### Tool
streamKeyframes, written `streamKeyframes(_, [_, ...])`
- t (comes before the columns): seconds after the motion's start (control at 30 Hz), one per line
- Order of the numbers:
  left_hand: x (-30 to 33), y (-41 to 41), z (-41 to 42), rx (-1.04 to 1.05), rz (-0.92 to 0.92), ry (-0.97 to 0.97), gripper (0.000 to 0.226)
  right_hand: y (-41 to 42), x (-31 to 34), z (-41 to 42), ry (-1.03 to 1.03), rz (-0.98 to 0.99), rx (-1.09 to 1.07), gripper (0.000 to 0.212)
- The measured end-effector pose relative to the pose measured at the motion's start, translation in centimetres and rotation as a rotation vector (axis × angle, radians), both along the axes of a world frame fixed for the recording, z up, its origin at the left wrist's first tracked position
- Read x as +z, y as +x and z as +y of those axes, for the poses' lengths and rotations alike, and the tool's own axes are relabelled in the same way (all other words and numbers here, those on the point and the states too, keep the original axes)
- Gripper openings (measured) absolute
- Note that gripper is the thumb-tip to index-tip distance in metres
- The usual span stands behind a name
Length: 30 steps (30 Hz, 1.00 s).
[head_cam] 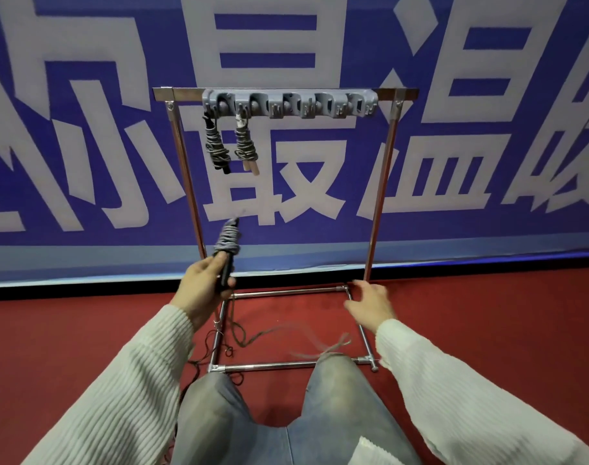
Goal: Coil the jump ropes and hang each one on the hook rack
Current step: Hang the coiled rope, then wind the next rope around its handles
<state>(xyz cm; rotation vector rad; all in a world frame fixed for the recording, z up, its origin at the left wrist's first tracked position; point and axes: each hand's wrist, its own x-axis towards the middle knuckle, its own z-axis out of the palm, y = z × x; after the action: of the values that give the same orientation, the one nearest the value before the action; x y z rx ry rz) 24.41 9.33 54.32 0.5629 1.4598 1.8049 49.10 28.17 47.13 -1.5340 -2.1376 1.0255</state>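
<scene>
1. The left hand (204,281) grips the black handle of a jump rope (226,245), fingers curled round it; grey cord is wound in tight turns about the upper part of the handle, and a loose tail (252,337) trails down to the floor, blurred.
2. The right hand (370,302) hovers low near the right foot of the frame, fingers spread and relaxed, holding nothing.
3. The hook rack (289,104) is a grey plastic strip of rounded clips, fixed to the top bar of a shiny metal tube frame (382,182); the frame's base is a rectangle of thin chrome rails.
4. Two coiled ropes hang from the leftmost hooks: one with black handles (215,146); just beside it, one with pale wooden handles (246,146); both bundles are wrapped in grey cord.
5. Ribbed white knit sleeves (454,391) cover both arms; faded blue jeans (336,397) cover the knees.
6. The floor is red carpet (487,313); behind the frame stands a blue banner (420,203) with large white characters.
</scene>
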Motion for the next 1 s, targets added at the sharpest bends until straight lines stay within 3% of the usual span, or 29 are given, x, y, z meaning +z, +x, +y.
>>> streamKeyframes(0.1, [0.2,2.7,0.9,-0.184,-0.019,0.017,0.023,-4.0,2.0,-4.4,-0.236,0.513,0.397,0.08])
streamKeyframes(0.17, [0.5,4.3,1.2,-0.292,-0.084,0.068,0.027,-6.2,3.0,-7.6,-0.439,0.677,0.622,0.085])
streamKeyframes(0.3, [1.4,5.1,1.0,-0.426,-0.165,0.093,0.034,-7.9,3.5,-10.1,-0.545,0.832,0.574,0.036])
streamKeyframes(0.4, [2.4,3.9,0.4,-0.375,-0.158,0.127,0.03,-7.2,3.9,-9.0,-0.458,0.756,0.541,0.013])
streamKeyframes(0.5, [2.7,2.4,-0.4,-0.366,0.02,-0.01,0.032,-5.5,4.8,-6.3,-0.354,0.65,0.479,0.016])
streamKeyframes(0.6, [2.4,2.2,-0.6,-0.27,0.403,-0.234,0.031,-4.1,6.1,-4.5,-0.027,0.377,0.547,0.02])
streamKeyframes(0.73, [1.0,2.6,0.3,-0.145,1.095,-0.502,0.031,-3.5,7.8,-5.7,0.351,-0.036,0.729,0.026])
streamKeyframes(0.87, [-0.7,4.0,0.8,-0.236,1.339,-0.617,0.034,-3.3,11.3,-7.6,0.853,-0.382,0.937,0.027])
streamKeyframes(0.93, [-0.4,5.5,0.6,-0.352,1.448,-0.619,0.033,-3.6,13.7,-7.3,0.845,-0.378,0.979,0.019])
streamKeyframes(1.0, [0.3,6.8,-0.1,-0.502,1.592,-0.505,0.028,-3.7,15.4,-6.4,0.545,-0.215,1.013,0.007])
